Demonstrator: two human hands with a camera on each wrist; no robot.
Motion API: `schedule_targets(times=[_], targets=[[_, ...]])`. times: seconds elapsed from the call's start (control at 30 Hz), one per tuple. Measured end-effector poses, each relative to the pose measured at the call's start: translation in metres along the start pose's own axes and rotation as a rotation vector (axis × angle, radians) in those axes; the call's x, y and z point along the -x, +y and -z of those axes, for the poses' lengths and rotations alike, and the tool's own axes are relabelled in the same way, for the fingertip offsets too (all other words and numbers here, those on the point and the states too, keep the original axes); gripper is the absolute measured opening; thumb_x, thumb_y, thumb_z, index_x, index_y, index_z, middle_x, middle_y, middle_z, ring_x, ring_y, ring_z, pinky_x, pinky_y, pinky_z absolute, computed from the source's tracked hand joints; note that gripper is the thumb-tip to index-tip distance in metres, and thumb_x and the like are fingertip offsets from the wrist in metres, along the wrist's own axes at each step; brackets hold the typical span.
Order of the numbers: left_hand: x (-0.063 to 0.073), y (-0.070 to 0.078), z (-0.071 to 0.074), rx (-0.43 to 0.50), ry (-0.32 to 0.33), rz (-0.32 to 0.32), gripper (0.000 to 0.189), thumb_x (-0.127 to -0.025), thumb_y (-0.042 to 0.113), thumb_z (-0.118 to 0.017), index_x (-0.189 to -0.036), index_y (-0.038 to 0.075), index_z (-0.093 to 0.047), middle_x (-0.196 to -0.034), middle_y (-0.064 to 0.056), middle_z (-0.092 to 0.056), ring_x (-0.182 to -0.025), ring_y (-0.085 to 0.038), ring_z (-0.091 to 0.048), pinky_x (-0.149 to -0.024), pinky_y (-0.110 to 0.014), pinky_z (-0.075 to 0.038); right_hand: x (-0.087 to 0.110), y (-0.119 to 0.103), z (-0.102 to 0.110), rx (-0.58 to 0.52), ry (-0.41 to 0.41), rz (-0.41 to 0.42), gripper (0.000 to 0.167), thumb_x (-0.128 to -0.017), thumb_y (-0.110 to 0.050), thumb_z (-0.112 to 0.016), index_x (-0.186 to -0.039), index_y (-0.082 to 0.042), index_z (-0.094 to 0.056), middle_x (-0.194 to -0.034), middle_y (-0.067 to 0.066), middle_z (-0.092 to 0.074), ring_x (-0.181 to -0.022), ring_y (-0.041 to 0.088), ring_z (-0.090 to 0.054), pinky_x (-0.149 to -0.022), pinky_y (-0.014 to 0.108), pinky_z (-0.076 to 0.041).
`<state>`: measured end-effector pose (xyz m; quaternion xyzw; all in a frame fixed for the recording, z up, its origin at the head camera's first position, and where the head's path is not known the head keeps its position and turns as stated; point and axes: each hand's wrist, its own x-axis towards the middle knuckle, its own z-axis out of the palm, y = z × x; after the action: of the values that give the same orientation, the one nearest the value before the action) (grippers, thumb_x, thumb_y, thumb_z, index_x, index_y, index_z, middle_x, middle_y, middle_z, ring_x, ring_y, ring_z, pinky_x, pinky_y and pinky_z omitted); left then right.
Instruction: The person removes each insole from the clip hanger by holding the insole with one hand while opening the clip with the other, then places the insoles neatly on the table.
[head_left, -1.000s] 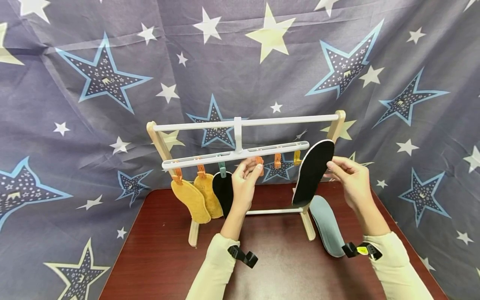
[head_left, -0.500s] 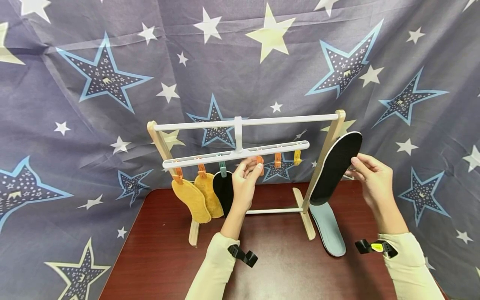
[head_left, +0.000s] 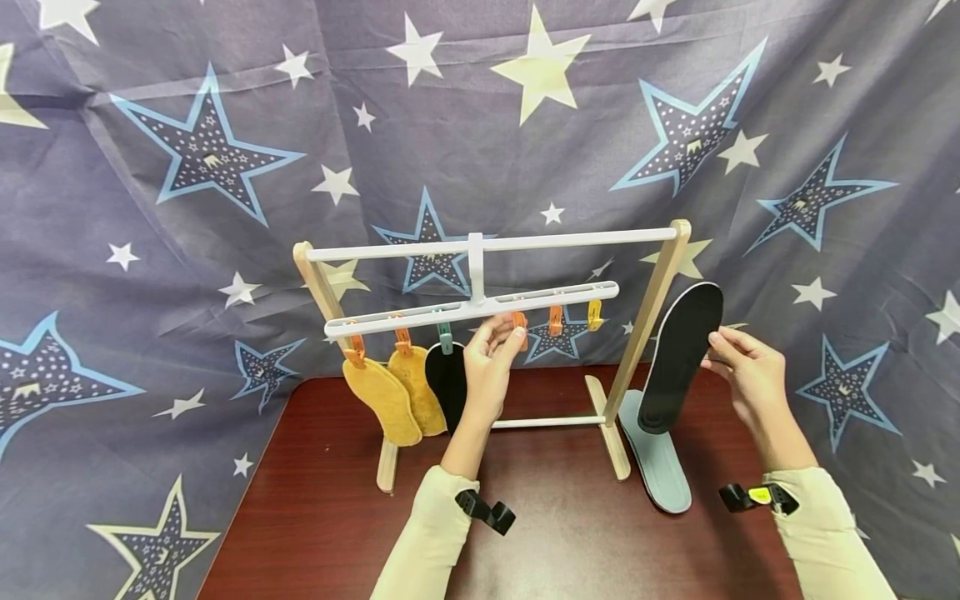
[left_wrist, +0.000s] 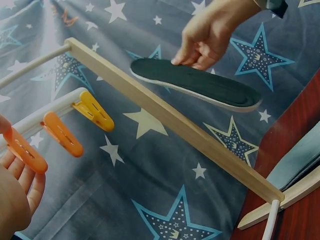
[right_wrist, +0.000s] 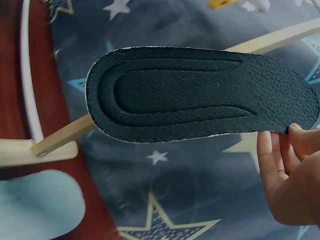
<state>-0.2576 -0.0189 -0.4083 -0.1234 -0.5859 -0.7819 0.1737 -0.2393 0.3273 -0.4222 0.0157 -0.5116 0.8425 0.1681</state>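
My left hand (head_left: pixel 490 364) pinches an orange clothespin (left_wrist: pixel 27 151) that hangs from the white clip hanger (head_left: pixel 420 317). At the right, my right hand (head_left: pixel 750 373) pinches the edge of a black insole (right_wrist: pixel 185 95) between thumb and fingers. The black insole hangs in the air beside the rack, toe end up, overlapping a grey-blue insole (head_left: pixel 667 475) on the table in the head view. Another orange clothespin (left_wrist: pixel 63 134) and a yellow clothespin (left_wrist: pixel 95 112) hang beside the left hand, holding nothing. A second black insole (head_left: pixel 447 385) hangs from a teal clothespin (head_left: pixel 446 337), partly behind the left hand.
Two yellow insoles (head_left: pixel 385 402) hang from orange clothespins at the left end of the hanger. The hanger hooks over a white bar (head_left: pixel 585 242) of a wooden rack (head_left: pixel 648 321), which stands on a dark red table (head_left: pixel 315 508). A star-patterned curtain (head_left: pixel 262 125) hangs behind.
My right hand has moved the black insole rightward, away from the hanger, past the rack's right post, then slightly down and turned it. My left hand has stayed on the orange clothespin.
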Motion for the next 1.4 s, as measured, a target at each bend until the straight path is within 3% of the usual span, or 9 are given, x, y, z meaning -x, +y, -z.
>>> schedule_targets(times=[0.23,0.5,1.03,1.2,1.4], targets=[[0.0,-0.001,0.001,0.018,-0.011,-0.004,0.036,-0.092,0.003,-0.067,-0.124,-0.013,-0.062,-0.116,-0.032,-0.063,-0.096,-0.008,-0.065,-0.082,-0.017,-0.057,-0.003,0.019,0.018,0.076,-0.017,-0.064,0.027,-0.095,0.01,-0.062,-0.091,-0.01,-0.079,-0.082,-0.002,-0.076,-0.067,0.01,-0.072,-0.06,0.024,-0.061],[0.0,-0.002,0.0,0.007,-0.009,-0.006,0.035,-0.092,0.003,-0.067,-0.124,-0.012,-0.062,-0.116,-0.032,-0.064,-0.096,-0.007,-0.065,-0.083,-0.017,-0.056,-0.008,0.034,0.035,0.236,-0.023,-0.163,0.03,-0.096,0.003,-0.064,-0.087,-0.022,-0.078,-0.082,-0.01,-0.074,-0.069,0.005,-0.07,-0.061,0.022,-0.061],[0.0,-0.002,0.001,0.031,-0.009,-0.009,0.035,-0.093,0.002,-0.067,-0.124,-0.014,-0.061,-0.116,-0.032,-0.064,-0.095,-0.008,-0.065,-0.081,-0.017,-0.057,-0.014,0.062,0.048,0.494,-0.041,-0.287,0.032,-0.095,-0.001,-0.068,-0.082,-0.029,-0.078,-0.075,-0.016,-0.073,-0.063,0.004,-0.07,-0.06,0.024,-0.062],[0.0,-0.003,0.001,0.029,-0.006,-0.008,0.035,-0.092,0.002,-0.067,-0.124,-0.013,-0.062,-0.116,-0.032,-0.064,-0.095,-0.007,-0.065,-0.082,-0.017,-0.056,-0.014,0.07,0.05,0.557,-0.066,-0.308,0.03,-0.096,0.001,-0.066,-0.087,-0.026,-0.077,-0.075,-0.018,-0.072,-0.061,0.004,-0.07,-0.058,0.023,-0.061],[0.001,-0.003,0.002,0.023,0.0,-0.008,0.036,-0.092,0.002,-0.067,-0.124,-0.013,-0.062,-0.115,-0.032,-0.064,-0.095,-0.007,-0.065,-0.082,-0.017,-0.056,-0.014,0.08,0.051,0.648,-0.097,-0.337,0.013,-0.097,0.0,-0.065,-0.105,-0.002,-0.075,-0.073,-0.016,-0.071,-0.062,0.004,-0.068,-0.061,0.027,-0.063]])
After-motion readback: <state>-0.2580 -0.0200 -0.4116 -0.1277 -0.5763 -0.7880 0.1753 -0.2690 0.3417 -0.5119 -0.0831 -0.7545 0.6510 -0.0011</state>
